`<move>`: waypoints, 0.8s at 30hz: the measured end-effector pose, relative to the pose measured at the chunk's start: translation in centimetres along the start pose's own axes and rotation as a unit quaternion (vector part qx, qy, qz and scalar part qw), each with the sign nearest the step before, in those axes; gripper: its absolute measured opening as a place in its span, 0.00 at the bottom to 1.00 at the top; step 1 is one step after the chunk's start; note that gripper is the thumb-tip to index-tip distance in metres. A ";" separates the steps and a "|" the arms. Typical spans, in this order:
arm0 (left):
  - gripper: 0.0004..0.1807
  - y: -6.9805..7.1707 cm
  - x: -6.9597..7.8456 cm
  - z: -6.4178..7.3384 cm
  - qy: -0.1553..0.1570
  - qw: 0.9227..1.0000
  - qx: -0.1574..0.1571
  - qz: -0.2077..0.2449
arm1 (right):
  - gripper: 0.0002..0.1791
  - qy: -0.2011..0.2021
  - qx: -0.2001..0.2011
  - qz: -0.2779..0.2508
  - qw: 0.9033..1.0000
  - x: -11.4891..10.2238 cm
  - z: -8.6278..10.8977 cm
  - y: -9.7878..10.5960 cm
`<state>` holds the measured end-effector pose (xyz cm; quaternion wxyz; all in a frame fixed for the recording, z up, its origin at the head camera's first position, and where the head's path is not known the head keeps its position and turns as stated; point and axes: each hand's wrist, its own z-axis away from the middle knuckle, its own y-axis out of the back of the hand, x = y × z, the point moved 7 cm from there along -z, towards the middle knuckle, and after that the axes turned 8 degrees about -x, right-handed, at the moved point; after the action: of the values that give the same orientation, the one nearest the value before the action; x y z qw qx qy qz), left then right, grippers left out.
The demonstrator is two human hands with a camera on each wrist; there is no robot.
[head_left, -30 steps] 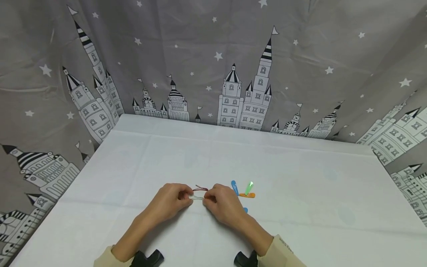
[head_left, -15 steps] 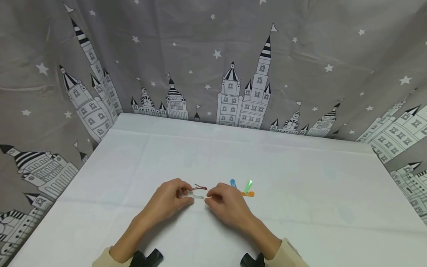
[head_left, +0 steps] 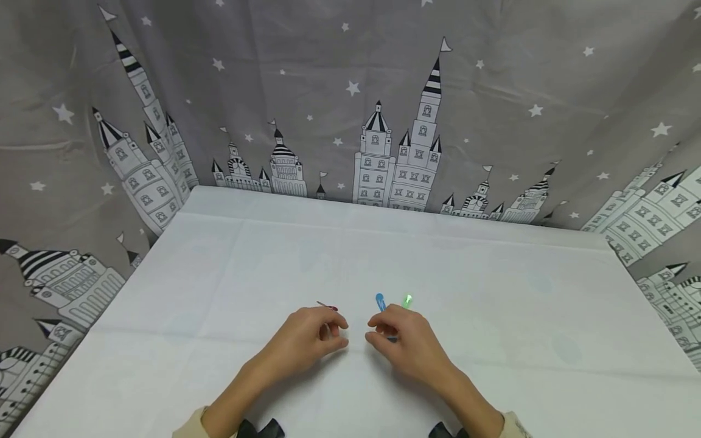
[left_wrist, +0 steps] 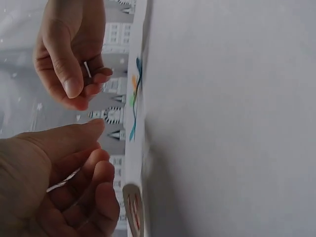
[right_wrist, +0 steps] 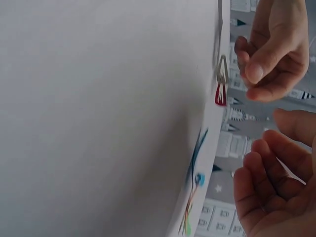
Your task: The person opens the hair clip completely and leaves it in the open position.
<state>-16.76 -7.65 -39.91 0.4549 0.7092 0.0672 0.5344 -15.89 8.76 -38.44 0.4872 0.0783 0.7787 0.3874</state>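
Note:
My left hand (head_left: 309, 334) hovers above the white cloth with loosely bent fingers and nothing in them. Facing it across a small gap is my right hand (head_left: 411, 337), also holding nothing. Beyond the left hand a dark red hair clip (head_left: 331, 308) peeks out. A whitish snap clip (right_wrist: 222, 68) touches or nearly touches the red one in the right wrist view; in the head view the left hand hides it. Near the right fingers lie a blue hair clip (head_left: 380, 302) and a green one (head_left: 407, 300). Another blue clip (head_left: 392, 339) shows partly between the right fingers and thumb.
An orange clip (left_wrist: 134, 82) appears in the left wrist view, but the right hand covers it in the head view. White cloth (head_left: 493, 292) covers the table. Behind it hangs a grey curtain (head_left: 306, 73) printed with castles and stars.
Both hands held the whitish clip a second ago. The right hand let go first, then the left. Both have since moved right and slightly nearer me, and the gap between them has widened.

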 end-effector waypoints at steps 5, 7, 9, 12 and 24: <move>0.06 -1.1 0.7 -0.9 -0.016 1.000 -0.011 -0.006 | 0.06 -0.003 0.007 0.011 1.000 0.9 1.2 1.3; 0.06 -1.6 0.8 -1.2 -0.013 1.000 -0.014 0.000 | 0.06 -0.007 0.008 0.011 1.000 1.4 1.6 1.6; 0.06 -2.0 0.9 -1.6 -0.007 1.000 -0.014 0.009 | 0.06 -0.016 0.006 0.010 1.000 1.9 1.9 1.8; 0.07 -2.6 1.0 -2.2 0.002 1.000 -0.012 0.020 | 0.06 -0.027 0.003 0.010 1.000 2.5 2.1 2.0; 0.08 -3.9 1.5 -3.0 0.007 0.999 -0.006 0.035 | 0.08 -0.060 -0.005 0.021 0.998 4.1 2.8 1.9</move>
<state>-17.07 -2.83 -41.60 0.4397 0.7047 0.0417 0.5553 -16.22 13.59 -40.61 0.5255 0.1155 0.7442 0.3958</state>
